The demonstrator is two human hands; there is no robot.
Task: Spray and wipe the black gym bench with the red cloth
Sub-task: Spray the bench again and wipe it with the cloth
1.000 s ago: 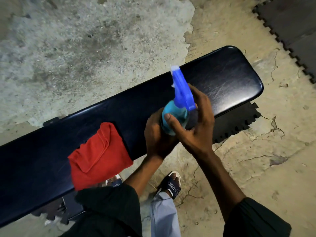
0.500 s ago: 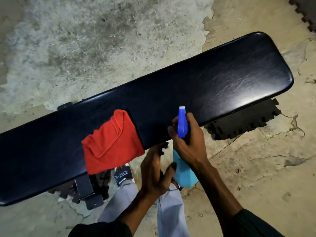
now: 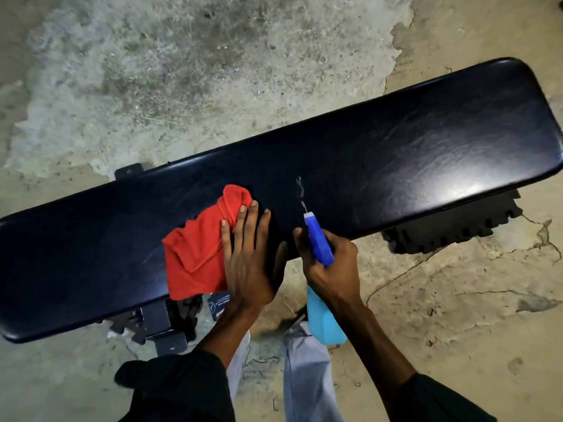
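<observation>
**Two hands busy, one thin spray**

Two risks I see. My right hand (image 3: pixel 330 263) is clamped round the bottle (image 3: pixel 324 322), whose nozzle throws a narrow jet onto the tabletop (image 3: pixel 396 166); aimed this low, I judge it could streak rather than mist. My left hand (image 3: pixel 248 263) lies flat, fingers straight, partly on the cloth (image 3: pixel 195 257), which overhangs the tabletop's near edge and may slide off. Beyond the tabletop lies patchy, cracked concrete floor (image 3: pixel 182 71).

A bare gym: padded bench (image 3: pixel 396 153), interlocking floor mat (image 3: pixel 451 229), cracked concrete floor (image 3: pixel 182 71)
</observation>
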